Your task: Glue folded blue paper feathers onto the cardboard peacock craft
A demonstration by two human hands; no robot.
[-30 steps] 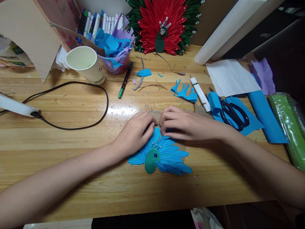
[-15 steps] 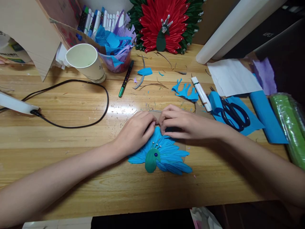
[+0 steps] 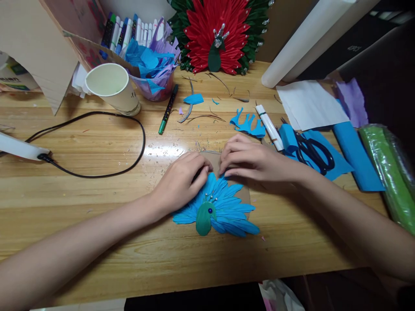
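A blue paper peacock (image 3: 223, 211) with a green body and pearl pins lies on a brown cardboard base (image 3: 244, 195) at the middle of the wooden table (image 3: 97, 203). My left hand (image 3: 181, 179) rests curled on the upper left feathers, fingertips pressed down at the top edge. My right hand (image 3: 249, 160) sits just right of it with bent fingers pressed on the top of the fan. What the fingertips pinch is hidden.
A red and green paper peacock (image 3: 220, 34) stands at the back. A paper cup (image 3: 113, 88), a cup of paper scraps (image 3: 152, 65), markers (image 3: 129, 30), a green pen (image 3: 167, 110), a black cable (image 3: 97, 147), a glue stick (image 3: 269, 127), scissors (image 3: 313, 153) and blue sheets (image 3: 356, 157) lie around.
My right hand has shifted slightly up and to the right, uncovering more of the blue feathers. My left hand has stayed in place.
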